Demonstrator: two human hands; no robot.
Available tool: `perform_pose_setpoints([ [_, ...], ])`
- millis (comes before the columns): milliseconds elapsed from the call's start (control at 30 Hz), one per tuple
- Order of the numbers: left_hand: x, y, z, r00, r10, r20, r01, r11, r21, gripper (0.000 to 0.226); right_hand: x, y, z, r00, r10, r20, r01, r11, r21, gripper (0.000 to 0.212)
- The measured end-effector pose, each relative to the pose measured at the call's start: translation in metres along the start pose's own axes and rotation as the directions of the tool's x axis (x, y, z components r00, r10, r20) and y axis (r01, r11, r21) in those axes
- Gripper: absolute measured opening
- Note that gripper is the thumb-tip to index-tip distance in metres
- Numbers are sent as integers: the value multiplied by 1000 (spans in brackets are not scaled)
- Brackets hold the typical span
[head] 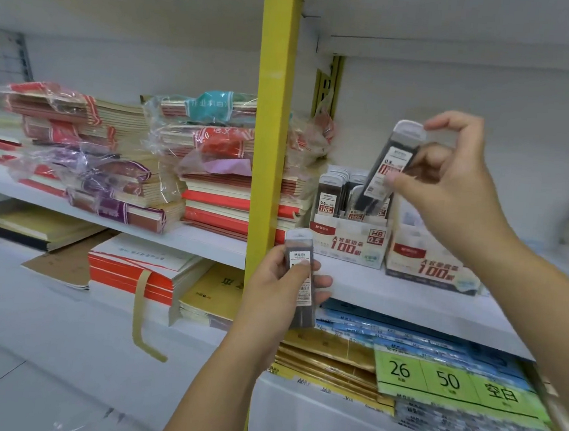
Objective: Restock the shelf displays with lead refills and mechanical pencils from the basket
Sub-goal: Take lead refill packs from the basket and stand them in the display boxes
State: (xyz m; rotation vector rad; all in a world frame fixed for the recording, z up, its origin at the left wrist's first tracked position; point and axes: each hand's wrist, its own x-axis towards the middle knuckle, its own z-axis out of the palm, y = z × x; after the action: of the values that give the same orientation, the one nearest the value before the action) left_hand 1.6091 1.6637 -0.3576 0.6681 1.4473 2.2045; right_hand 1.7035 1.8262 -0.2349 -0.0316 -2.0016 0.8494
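- Right now, just right of the yellow post (271, 128), an open white display box (349, 246) printed "HB 0.5" and "100" stands on the white shelf (406, 301). Upright lead refill cases (329, 193) fill its left side and back.
- Above that box, further right of the post, the right hand (450, 195) has its grip clamped on a dark tilted refill case (392, 166) with a grey cap. The thumb presses its lower face and a fingertip sits on the cap. Its lower end dips among the standing cases; I cannot tell whether it touches them.
- Directly in front of the post's lower part, the left hand (280, 290) has its grip closed round a second refill case (299, 271), held upright with the thumb across its front.
- Farthest right of the post, a second display box (427, 262) stands just beside the first. The right wrist partly hides it, and its contents are not visible.
- Left of the post, stacks of notebooks (211, 174) lie on the shelves, some in clear wrap.
- Below and right of the post, blue packs (387, 327) lie behind a green card (451, 381) reading "26" and "50".
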Motion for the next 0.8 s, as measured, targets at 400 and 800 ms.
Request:
perform_pose_setpoints([
  [400,18,-2,-13,997,82,-14,-82,997,-7,20,34,54,22,983,50,176,52,847,-528,27],
  [800,14,2,-13,996,87,16,-88,995,44,21,49,52,32,984,23,174,115,662,-740,23],
])
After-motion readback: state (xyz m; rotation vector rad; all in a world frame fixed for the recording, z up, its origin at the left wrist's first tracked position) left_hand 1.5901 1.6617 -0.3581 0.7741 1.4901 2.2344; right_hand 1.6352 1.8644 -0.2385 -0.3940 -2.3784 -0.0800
